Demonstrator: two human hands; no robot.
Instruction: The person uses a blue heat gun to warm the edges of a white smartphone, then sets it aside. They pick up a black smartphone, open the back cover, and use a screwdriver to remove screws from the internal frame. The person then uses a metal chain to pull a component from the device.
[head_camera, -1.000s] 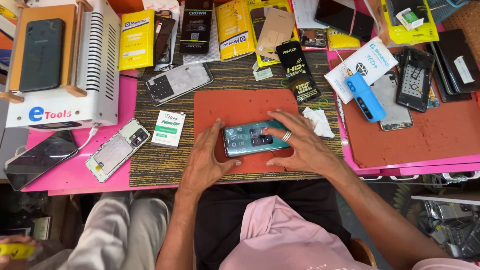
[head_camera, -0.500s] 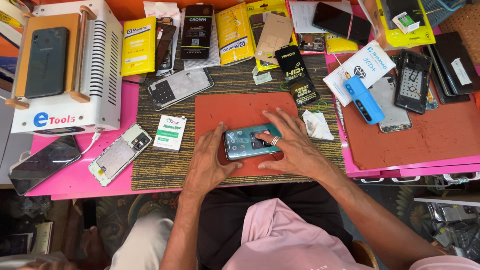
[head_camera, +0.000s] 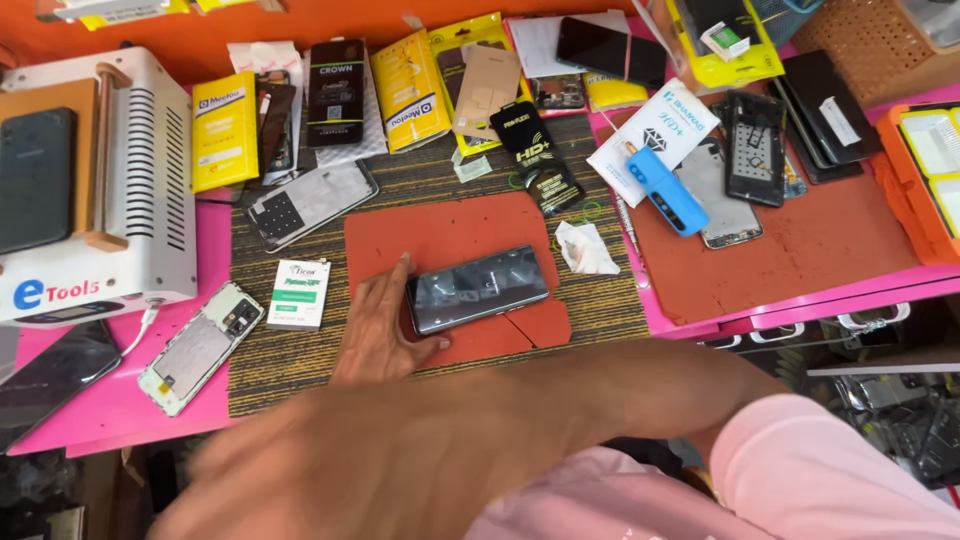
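Observation:
A dark-screened phone (head_camera: 478, 288) lies glass side up on a red mat (head_camera: 445, 225) at the middle of the bench. My left hand (head_camera: 375, 332) rests on the mat at the phone's left end, forefinger at its upper corner and thumb at its lower corner. My right arm crosses the foreground. My right hand (head_camera: 235, 480) is a blur at the lower left, below the bench edge and away from the phone. The blur hides its fingers and anything in them.
A white machine (head_camera: 140, 190) with a phone on top stands at the left. A phone frame (head_camera: 200, 345), a small white card (head_camera: 298, 293) and a back cover (head_camera: 310, 203) lie near my left hand. Right of the mat are a crumpled wipe (head_camera: 585, 250), a blue tool (head_camera: 667, 190) and several phone parts.
The phone showed its teal back between both hands; now its dark glass faces up. My right hand has left it and swung down to the lower left.

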